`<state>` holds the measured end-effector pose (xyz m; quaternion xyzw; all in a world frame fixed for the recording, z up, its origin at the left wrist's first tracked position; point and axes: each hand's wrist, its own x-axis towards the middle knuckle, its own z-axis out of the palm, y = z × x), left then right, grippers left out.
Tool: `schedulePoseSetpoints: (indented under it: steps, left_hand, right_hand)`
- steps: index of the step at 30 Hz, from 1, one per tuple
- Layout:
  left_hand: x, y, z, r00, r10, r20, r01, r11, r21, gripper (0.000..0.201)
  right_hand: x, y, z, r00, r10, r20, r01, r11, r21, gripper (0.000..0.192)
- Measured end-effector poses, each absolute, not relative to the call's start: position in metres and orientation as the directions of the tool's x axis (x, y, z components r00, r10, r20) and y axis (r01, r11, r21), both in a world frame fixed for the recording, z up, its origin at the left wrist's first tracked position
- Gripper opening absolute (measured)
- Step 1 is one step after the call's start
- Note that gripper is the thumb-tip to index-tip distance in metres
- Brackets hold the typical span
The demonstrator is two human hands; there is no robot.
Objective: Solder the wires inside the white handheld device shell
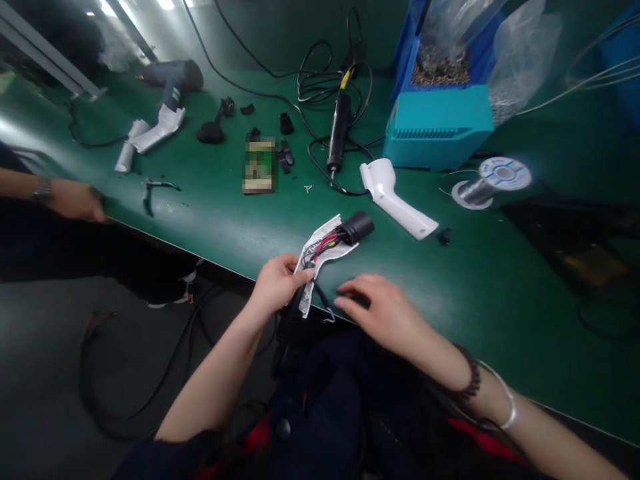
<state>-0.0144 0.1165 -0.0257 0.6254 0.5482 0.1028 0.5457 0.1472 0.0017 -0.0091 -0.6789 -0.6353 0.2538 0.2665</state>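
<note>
My left hand point(275, 283) grips the handle end of an opened white gun-shaped housing half point(327, 250) at the near edge of the green table point(225, 213). Red, yellow and black wires and a black cylindrical part point(357, 228) sit inside it. My right hand point(383, 310) rests flat on the table just right of the housing's handle, fingers pointing toward it, over a small dark piece that is mostly hidden. A second white housing half point(395, 198) lies beyond, apart from both hands.
An electric screwdriver point(339, 131) with black cables, a teal box point(437, 127), a solder spool point(493, 180), small black parts, pliers point(155, 190) and another grey-white tool point(165, 100) lie farther back. Another person's hand point(75, 200) rests at the table's left edge.
</note>
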Motion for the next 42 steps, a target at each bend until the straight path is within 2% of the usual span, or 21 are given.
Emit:
schedulePoseSetpoints:
  steps: [1, 3, 4, 5, 8, 10, 14, 16, 19, 21, 25, 28, 32, 36, 39, 42]
  left_hand:
    - [-0.014, 0.116, -0.025, 0.382, 0.797, -0.469, 0.570, 0.196, 0.798, 0.022]
    - [-0.014, 0.115, -0.023, 0.390, 0.794, -0.467, 0.566, 0.193, 0.801, 0.022]
    - [-0.014, 0.115, -0.022, 0.395, 0.792, -0.466, 0.567, 0.189, 0.802, 0.022]
    - [-0.014, 0.114, -0.022, 0.401, 0.789, -0.466, 0.568, 0.185, 0.802, 0.023]
    - [-0.015, 0.114, -0.019, 0.420, 0.781, -0.462, 0.572, 0.167, 0.803, 0.026]
    - [-0.016, 0.114, -0.018, 0.435, 0.774, -0.460, 0.574, 0.156, 0.804, 0.028]
    - [-0.017, 0.114, -0.015, 0.463, 0.751, -0.472, 0.584, 0.142, 0.799, 0.030]
    - [-0.016, 0.113, -0.013, 0.456, 0.750, -0.479, 0.604, 0.134, 0.786, 0.030]
    - [-0.016, 0.111, -0.011, 0.433, 0.764, -0.478, 0.625, 0.127, 0.770, 0.029]
    - [-0.015, 0.109, -0.011, 0.423, 0.781, -0.458, 0.639, 0.100, 0.762, 0.029]
    - [-0.016, 0.108, -0.011, 0.414, 0.810, -0.416, 0.663, 0.045, 0.747, 0.028]
    - [-0.017, 0.107, -0.013, 0.423, 0.800, -0.426, 0.608, 0.098, 0.788, 0.037]
    - [-0.018, 0.107, -0.015, 0.460, 0.792, -0.401, 0.557, 0.095, 0.825, 0.037]
    - [-0.018, 0.107, -0.015, 0.472, 0.787, -0.397, 0.575, 0.066, 0.816, 0.034]
    - [-0.018, 0.107, -0.015, 0.477, 0.787, -0.392, 0.573, 0.060, 0.817, 0.033]
    - [-0.018, 0.107, -0.015, 0.485, 0.785, -0.385, 0.562, 0.058, 0.825, 0.033]
  right_hand:
    - [0.137, -0.004, -0.015, 0.037, 0.999, 0.002, 0.756, -0.026, -0.654, 0.011]
    - [0.122, -0.008, -0.024, 0.020, 0.999, 0.042, 0.790, 0.009, -0.614, 0.007]
    - [0.119, -0.008, -0.026, 0.037, 0.998, 0.049, 0.781, 0.002, -0.624, 0.002]
    - [0.118, -0.008, -0.026, 0.066, 0.997, 0.033, 0.747, -0.028, -0.664, 0.005]
    - [0.129, -0.007, -0.018, 0.143, 0.980, -0.139, 0.488, -0.192, -0.851, 0.016]
    - [0.141, -0.006, -0.011, 0.177, 0.958, -0.226, 0.342, -0.275, -0.898, 0.024]
    - [0.159, 0.000, 0.001, 0.395, 0.909, -0.136, 0.360, -0.289, -0.887, 0.029]
    - [0.163, 0.005, 0.009, 0.419, 0.902, -0.106, 0.379, -0.280, -0.882, 0.031]
    - [0.166, 0.015, 0.024, 0.263, 0.953, -0.148, 0.382, -0.244, -0.891, 0.033]
    - [0.167, 0.021, 0.033, 0.163, 0.971, -0.176, 0.376, -0.226, -0.899, 0.026]
    - [0.169, 0.030, 0.037, 0.202, 0.961, -0.187, 0.370, -0.252, -0.894, 0.021]
    - [0.165, 0.031, 0.029, 0.184, 0.940, -0.286, 0.374, -0.336, -0.864, 0.022]
    - [0.150, 0.028, 0.017, 0.002, 0.872, -0.490, 0.300, -0.468, -0.831, 0.019]
    - [0.133, 0.026, 0.012, -0.142, 0.764, -0.630, 0.056, -0.629, -0.776, 0.014]
    - [0.125, 0.026, 0.012, -0.248, 0.687, -0.683, -0.078, -0.717, -0.693, 0.021]
    - [0.123, 0.024, 0.011, -0.284, 0.650, -0.705, -0.062, -0.746, -0.663, 0.019]
